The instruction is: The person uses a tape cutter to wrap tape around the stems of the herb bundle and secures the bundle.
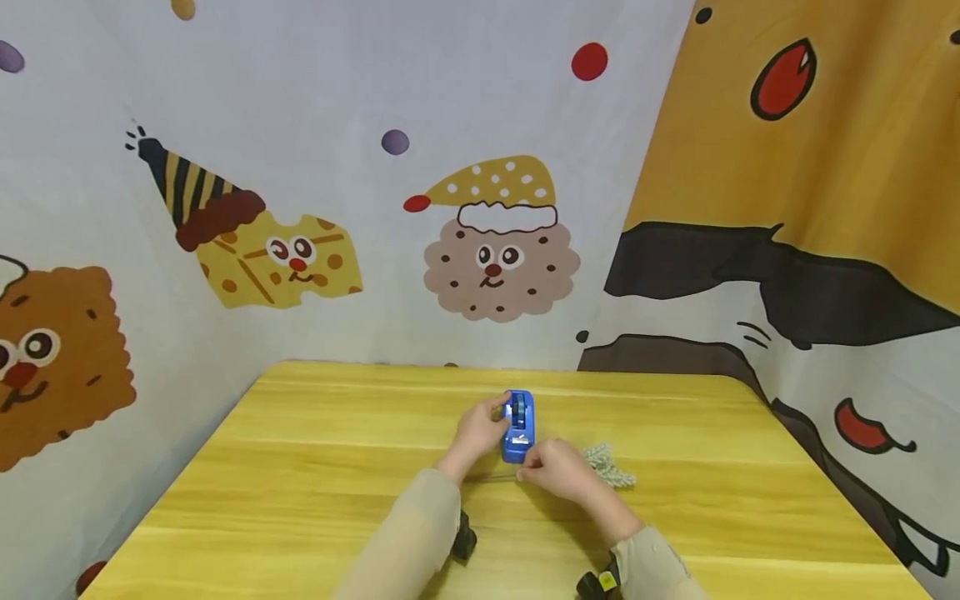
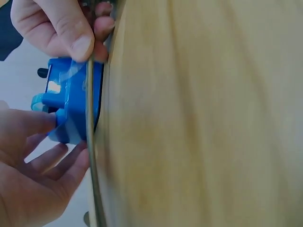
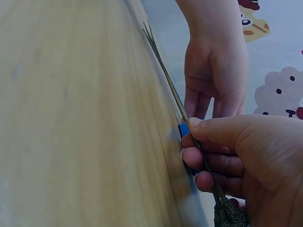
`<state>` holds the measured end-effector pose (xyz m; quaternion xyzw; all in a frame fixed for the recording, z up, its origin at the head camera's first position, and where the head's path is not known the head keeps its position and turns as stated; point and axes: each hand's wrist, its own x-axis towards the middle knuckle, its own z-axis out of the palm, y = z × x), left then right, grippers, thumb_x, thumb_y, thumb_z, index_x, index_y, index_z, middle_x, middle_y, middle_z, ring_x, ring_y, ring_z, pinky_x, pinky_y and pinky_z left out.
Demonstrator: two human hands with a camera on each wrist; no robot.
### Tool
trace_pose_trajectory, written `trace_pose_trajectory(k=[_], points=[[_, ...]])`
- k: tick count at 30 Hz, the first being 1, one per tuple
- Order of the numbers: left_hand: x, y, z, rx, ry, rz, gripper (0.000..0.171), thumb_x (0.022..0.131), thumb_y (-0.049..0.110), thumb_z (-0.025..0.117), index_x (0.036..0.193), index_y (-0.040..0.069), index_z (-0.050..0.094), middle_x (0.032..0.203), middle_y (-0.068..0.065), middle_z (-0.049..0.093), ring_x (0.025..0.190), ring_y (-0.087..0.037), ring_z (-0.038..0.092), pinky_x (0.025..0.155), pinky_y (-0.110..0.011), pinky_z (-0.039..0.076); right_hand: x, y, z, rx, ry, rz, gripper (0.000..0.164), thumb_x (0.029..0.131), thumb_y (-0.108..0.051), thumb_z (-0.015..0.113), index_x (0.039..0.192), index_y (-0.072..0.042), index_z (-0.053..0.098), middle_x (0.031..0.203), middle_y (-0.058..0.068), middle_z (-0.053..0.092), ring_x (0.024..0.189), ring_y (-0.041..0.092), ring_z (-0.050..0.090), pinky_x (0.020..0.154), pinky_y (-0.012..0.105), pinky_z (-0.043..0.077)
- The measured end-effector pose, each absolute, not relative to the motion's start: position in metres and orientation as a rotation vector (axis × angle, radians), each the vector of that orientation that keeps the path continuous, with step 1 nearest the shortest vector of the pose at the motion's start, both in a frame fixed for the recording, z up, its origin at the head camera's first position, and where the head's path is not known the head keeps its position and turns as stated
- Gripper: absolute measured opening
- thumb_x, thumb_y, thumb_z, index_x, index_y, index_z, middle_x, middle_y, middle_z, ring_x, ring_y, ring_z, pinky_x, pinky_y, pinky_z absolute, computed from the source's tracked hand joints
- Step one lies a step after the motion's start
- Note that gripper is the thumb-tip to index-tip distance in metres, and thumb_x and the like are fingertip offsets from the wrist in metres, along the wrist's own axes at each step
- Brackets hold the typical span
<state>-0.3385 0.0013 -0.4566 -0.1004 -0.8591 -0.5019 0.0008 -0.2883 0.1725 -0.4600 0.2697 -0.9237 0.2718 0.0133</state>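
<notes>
My left hand point(image 1: 478, 432) holds a blue tape dispenser point(image 1: 528, 429) by its left side. The dispenser stands lengthwise near the middle of the table, with a roll of tape in it. Just in front of it, my right hand point(image 1: 558, 468) pinches a few thin plant stems point(image 3: 166, 75) between thumb and fingers. Pale green seed heads point(image 1: 609, 467) stick out past the right side of that hand, while the bare stem ends point left. Seen from the left wrist, the stems cross before the dispenser's front end; whether they touch it, I cannot tell.
The wooden table point(image 1: 300, 467) ends at a patterned cloth point(image 1: 337, 100) hanging behind and beside it. Dark wrist-worn devices point(image 1: 463, 537) sit under both cuffs.
</notes>
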Motion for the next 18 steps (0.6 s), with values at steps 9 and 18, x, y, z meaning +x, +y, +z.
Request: trace_pose_trajectory(k=[9,18], points=[[-0.324,-0.023,-0.433,-0.549,-2.850,-1.461,0.037,0.095,0.017,0.061,0.132,0.011,0.061,0.128,-0.012,0.061,0.094,-0.026,0.063,0.080,-0.045,0.052,-0.286,0.174,-0.450,0.805,-2.910,0.903,0.020,0.085,-0.018,0.073,0.066,-0.015,0.067,0.055,-0.012,0.052,0.047,0.003,0.038,0.042,0.020,0.034],[-0.294,-0.050,-0.412,-0.885,-2.971,-1.274,0.020,0.093,0.014,0.063,0.109,0.009,0.074,0.106,-0.003,0.070,0.068,-0.013,0.052,0.067,-0.033,0.047,-0.280,0.178,-0.426,0.761,-2.915,0.908,0.017,0.088,-0.015,0.069,0.072,-0.008,0.069,0.059,-0.008,0.055,0.051,0.006,0.042,0.046,0.023,0.039]])
